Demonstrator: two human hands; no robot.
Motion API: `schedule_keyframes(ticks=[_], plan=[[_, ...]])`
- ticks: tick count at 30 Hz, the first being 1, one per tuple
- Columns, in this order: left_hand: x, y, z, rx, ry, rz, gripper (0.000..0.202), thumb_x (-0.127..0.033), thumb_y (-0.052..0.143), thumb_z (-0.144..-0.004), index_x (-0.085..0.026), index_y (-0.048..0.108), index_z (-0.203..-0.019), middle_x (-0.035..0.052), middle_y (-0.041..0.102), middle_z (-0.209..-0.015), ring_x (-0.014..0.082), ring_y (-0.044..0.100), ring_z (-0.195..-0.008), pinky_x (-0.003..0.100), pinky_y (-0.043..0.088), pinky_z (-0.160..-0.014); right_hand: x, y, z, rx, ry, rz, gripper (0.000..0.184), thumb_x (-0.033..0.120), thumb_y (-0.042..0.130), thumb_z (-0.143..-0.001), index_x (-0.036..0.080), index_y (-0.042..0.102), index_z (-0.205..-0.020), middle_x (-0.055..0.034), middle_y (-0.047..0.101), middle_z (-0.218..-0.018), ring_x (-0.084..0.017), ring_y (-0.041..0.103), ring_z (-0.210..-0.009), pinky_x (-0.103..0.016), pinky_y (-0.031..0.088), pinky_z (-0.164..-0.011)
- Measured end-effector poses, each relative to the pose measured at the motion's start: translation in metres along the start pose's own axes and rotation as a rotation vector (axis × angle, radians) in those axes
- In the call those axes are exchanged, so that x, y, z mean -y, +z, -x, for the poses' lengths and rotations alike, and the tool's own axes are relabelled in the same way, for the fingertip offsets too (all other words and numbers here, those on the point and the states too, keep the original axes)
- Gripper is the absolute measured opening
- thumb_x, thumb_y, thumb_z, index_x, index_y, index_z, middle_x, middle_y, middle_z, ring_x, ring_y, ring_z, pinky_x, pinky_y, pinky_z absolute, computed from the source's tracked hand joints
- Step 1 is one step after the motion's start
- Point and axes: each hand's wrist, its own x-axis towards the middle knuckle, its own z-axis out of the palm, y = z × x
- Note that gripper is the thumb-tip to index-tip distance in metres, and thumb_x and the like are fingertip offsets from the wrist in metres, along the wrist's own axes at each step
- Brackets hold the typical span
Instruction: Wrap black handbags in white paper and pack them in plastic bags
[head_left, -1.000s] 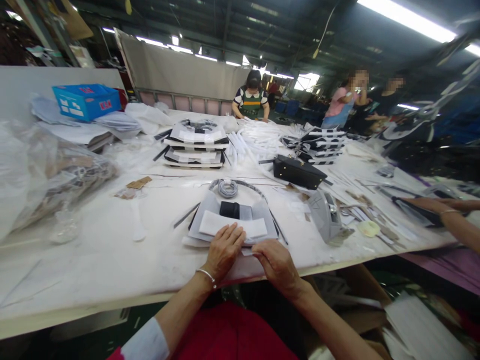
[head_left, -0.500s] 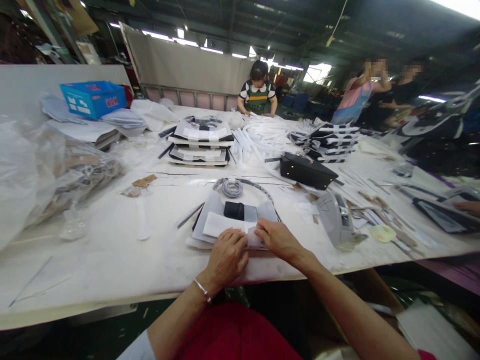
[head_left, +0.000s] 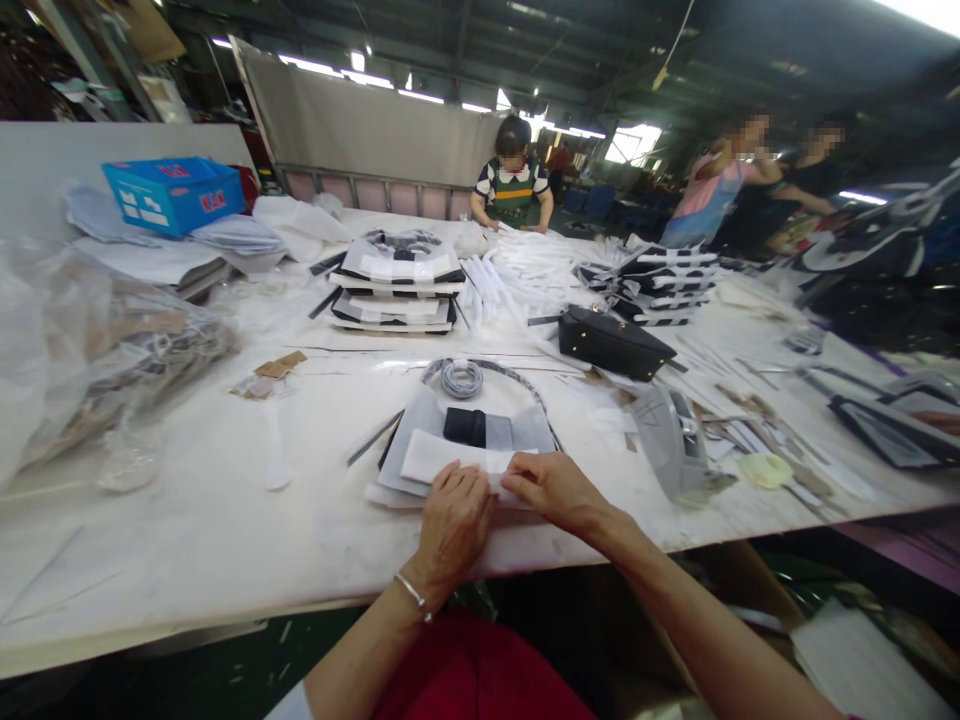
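A flat grey bag piece [head_left: 426, 420] lies on the white table [head_left: 225, 500] in front of me, with a black patch [head_left: 465, 427] at its middle and a coiled grey strap [head_left: 460, 378] at its far end. A white strip [head_left: 450, 455] lies across its near edge. My left hand [head_left: 451, 520] rests on the near edge of the strip, fingers curled down onto it. My right hand [head_left: 553, 490] pinches the strip's right end between thumb and fingers.
Two stacks of the same black and white pieces [head_left: 396, 283] [head_left: 660, 280] stand farther back, with a black handbag [head_left: 613, 342] between them. A grey tool [head_left: 671, 440] stands right of my hands. Plastic bags [head_left: 90, 350] and a blue box [head_left: 174, 193] are at the left. Other people work at the far side.
My right hand has moved up from the table edge onto the right end of the white strip. My left hand slid slightly back toward me. A co-worker's arm at the right has withdrawn.
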Motion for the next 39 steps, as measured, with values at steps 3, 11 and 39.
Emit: schedule_keyframes(ticks=[3,11,39], plan=[[-0.003,0.001,-0.005,-0.002,-0.042,-0.065,0.012,-0.019,0.049,-0.094,-0.02,0.056,-0.084,0.0044,0.064,-0.085,0.0201,0.061,-0.088,0.042,0.045,-0.096,-0.006,0.002,-0.009,-0.038,0.057,0.042,0.024,0.03,0.057,-0.088,0.019,0.064,-0.068,0.0008,0.064,-0.063,-0.013,0.052,-0.06,-0.024,0.03,-0.059],[-0.008,0.006,-0.016,0.064,-0.129,-0.221,0.015,-0.016,0.052,-0.09,-0.02,0.055,-0.076,0.0031,0.056,-0.073,0.023,0.054,-0.077,0.039,0.043,-0.078,-0.019,0.018,-0.028,-0.1,0.122,0.02,0.014,0.027,0.066,-0.083,0.021,0.067,-0.071,0.0004,0.066,-0.07,-0.014,0.057,-0.069,-0.024,0.037,-0.067],[0.002,0.003,0.006,-0.012,0.226,-0.118,0.031,-0.015,0.045,-0.095,-0.02,0.059,-0.122,0.0066,0.068,-0.122,0.0213,0.06,-0.118,0.044,0.03,-0.113,-0.026,0.013,-0.039,-0.243,0.235,-0.114,0.005,0.014,0.065,-0.074,0.019,0.065,-0.075,-0.0025,0.069,-0.084,-0.018,0.063,-0.08,-0.028,0.046,-0.075]])
